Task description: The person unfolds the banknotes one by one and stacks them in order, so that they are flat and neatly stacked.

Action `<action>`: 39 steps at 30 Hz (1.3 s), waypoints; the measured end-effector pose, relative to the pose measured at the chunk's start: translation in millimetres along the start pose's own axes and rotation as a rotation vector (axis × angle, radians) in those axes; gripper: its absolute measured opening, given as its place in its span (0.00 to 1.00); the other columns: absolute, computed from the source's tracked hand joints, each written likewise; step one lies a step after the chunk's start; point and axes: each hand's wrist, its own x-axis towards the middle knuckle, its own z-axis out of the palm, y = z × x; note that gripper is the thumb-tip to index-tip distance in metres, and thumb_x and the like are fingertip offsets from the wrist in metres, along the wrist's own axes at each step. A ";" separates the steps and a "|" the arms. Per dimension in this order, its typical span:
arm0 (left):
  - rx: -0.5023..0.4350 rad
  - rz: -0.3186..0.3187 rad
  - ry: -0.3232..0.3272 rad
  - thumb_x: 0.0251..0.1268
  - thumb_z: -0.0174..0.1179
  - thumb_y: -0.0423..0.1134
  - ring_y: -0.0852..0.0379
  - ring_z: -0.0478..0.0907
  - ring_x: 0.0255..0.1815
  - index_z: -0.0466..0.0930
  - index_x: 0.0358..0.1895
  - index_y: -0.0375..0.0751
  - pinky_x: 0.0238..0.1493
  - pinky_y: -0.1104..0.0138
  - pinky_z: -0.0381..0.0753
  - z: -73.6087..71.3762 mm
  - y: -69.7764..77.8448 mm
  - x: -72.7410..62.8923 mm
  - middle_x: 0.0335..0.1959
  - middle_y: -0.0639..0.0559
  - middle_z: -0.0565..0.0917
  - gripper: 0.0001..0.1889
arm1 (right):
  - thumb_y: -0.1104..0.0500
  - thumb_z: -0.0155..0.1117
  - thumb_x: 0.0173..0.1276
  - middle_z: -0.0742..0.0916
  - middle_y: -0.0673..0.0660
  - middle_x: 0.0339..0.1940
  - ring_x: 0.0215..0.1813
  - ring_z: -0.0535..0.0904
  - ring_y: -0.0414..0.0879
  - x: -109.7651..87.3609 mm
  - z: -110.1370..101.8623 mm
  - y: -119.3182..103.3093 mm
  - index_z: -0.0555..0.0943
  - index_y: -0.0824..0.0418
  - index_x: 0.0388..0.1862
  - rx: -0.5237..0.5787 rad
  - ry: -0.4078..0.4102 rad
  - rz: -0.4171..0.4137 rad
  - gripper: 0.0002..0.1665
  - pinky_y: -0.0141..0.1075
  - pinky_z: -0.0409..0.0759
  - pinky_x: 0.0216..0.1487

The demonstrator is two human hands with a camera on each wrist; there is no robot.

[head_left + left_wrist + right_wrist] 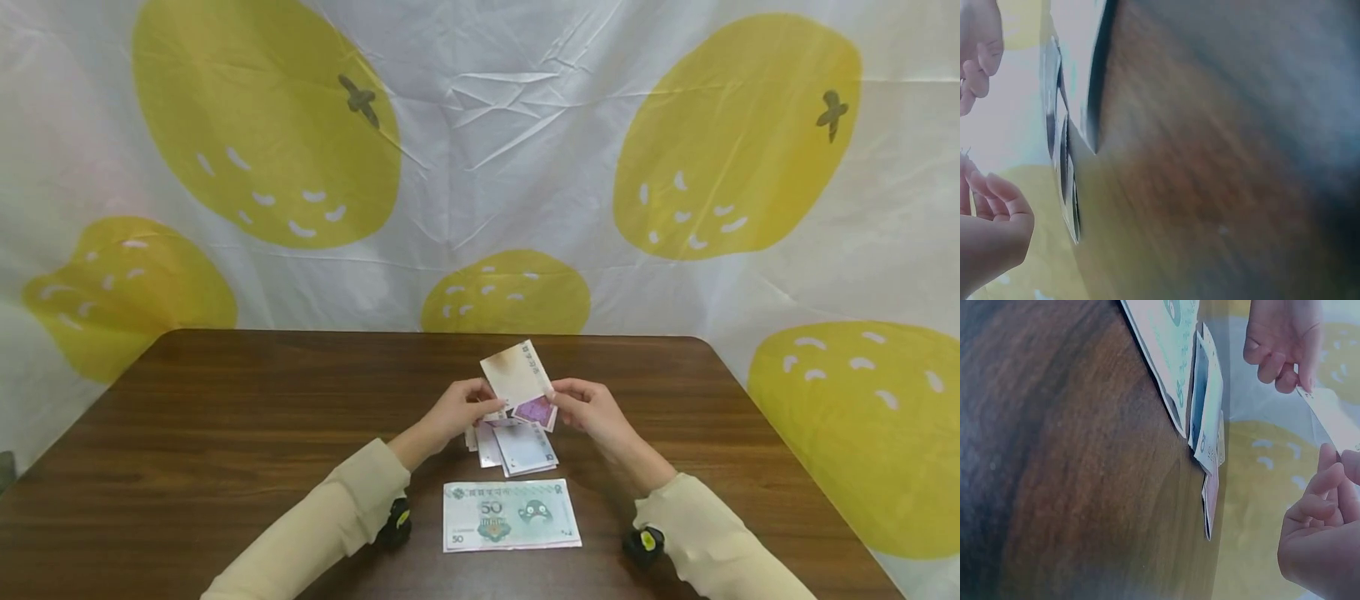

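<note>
Pale sleeves [300, 529] come nearest the head camera, with a 50 note [512, 525] flat on the table [225, 433] between them, another paper edge just showing beneath it. Beyond it lies a loose heap [529, 452] of smaller notes, and above that the left hand [456, 410] and right hand [596, 414] pinch a pale note [513, 375] at its lower left and right side. The handling looks partway: the 50 note lies neatly by itself, apart from the heap, while the pale note is not yet put down and the heap lies crooked. A purple patch [535, 412] shows just below the pale note; from this view alone I cannot tell whether it is in the grasp or on the heap. The left wrist view cuts both hands off at the edge and loses whatever they grasp in glare, yet it shows the heap edge-on, its layers bowed and gapped, which the head view flattens. The right wrist view settles more: the pale note is clear of the heap, against the curtain [1247, 487], pinched by both hands, and a pinkish edge [1211, 503] sticks out at the heap's end, so the purple patch probably belongs there. Glare hides most of the pale note's print here, while the head view shows characters along one end.
</note>
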 end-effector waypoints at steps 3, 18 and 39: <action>0.000 -0.008 -0.011 0.57 0.57 0.34 0.59 0.64 0.19 0.75 0.31 0.30 0.25 0.62 0.69 0.7 -2.9 0.6 0.21 0.50 0.70 0.08 | 0.62 0.58 0.61 0.75 0.54 0.19 0.19 0.66 0.39 -0.1 0.0 0.4 0.74 0.75 0.43 0.005 0.005 -0.016 0.17 0.30 0.62 0.19; 0.049 0.091 0.011 0.55 0.61 0.39 0.55 0.70 0.29 0.72 0.46 0.35 0.28 0.63 0.73 -4.5 -22.1 11.8 0.30 0.47 0.74 0.17 | 0.54 0.59 0.60 0.74 0.58 0.18 0.22 0.67 0.44 -3.6 -5.0 3.3 0.78 0.69 0.36 -0.142 -0.035 0.004 0.17 0.35 0.65 0.25; 0.545 0.396 -0.023 0.52 0.62 0.44 0.61 0.70 0.27 0.53 0.66 0.47 0.27 0.70 0.69 0.5 -21.2 -1.4 0.31 0.55 0.73 0.38 | 0.54 0.58 0.62 0.78 0.62 0.24 0.22 0.68 0.43 -9.4 -7.0 5.1 0.77 0.67 0.34 -0.178 -0.078 0.019 0.15 0.34 0.65 0.24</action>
